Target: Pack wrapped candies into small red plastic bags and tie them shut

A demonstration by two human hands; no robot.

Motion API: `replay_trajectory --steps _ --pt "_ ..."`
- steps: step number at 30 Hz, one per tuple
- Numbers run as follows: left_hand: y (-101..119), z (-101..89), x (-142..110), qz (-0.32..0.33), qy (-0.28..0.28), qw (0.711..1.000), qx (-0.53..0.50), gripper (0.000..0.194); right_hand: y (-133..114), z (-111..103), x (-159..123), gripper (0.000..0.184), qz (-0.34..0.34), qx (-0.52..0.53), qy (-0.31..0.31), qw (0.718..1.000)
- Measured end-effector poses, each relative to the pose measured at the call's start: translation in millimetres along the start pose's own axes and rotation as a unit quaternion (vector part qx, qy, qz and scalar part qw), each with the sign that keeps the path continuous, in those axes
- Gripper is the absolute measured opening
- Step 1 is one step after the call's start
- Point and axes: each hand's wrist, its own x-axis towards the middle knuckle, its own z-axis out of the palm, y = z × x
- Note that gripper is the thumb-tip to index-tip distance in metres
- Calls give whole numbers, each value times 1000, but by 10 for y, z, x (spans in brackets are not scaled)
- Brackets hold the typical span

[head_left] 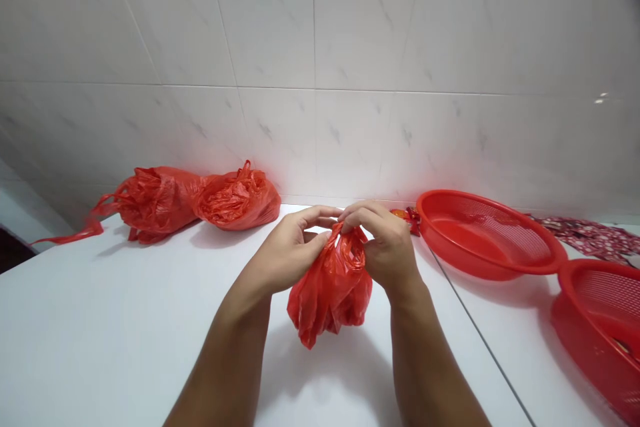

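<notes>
The front red bag [333, 293] is held over the surface [125, 333], left of the rear basket [480, 261]. Its gathered top is pinched between the fingers of the left hand [293, 247] and the right hand [391, 243]. Gentle, even tension should be applied close to the gather; thin plastic may tear if pulled sharply.

head view looks forward and down over table [125, 333]
</notes>
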Motion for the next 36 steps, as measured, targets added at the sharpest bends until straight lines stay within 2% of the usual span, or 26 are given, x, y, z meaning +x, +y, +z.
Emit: replay_trajectory --steps 5,10,17,21,24,26,28,31,33,36 --pt "-20 -19 -3 14 -3 1000 22 31 -37 -27 17 24 -8 52 -1 999" --pt "-19 -23 15 63 51 992 101 10 -32 -103 33 24 -2 59 -3 998" --pt "-4 11 4 79 35 991 105 8 -19 -164 31 22 35 154 -2 987" --pt "-18 10 18 103 71 987 104 11 -17 -180 23 18 59 137 -18 989" --pt "-63 -4 40 74 98 978 166 10 29 -220 16 6 96 102 -42 989" --pt "-101 -9 53 36 101 965 237 10 80 -263 4 16 150 49 -91 983" --pt "-131 -6 60 -12 79 950 302 11 133 -311 -15 30 232 -8 -177 956" --pt "-149 9 60 -83 37 925 369 14 194 -377 -39 39 346 -53 -293 890" --pt "-157 11 63 -113 31 911 395 14 228 -418 -49 38 393 -55 -322 860" --pt "-212 -41 83 -142 24 890 432 14 329 -493 -92 37 442 -38 -340 829"
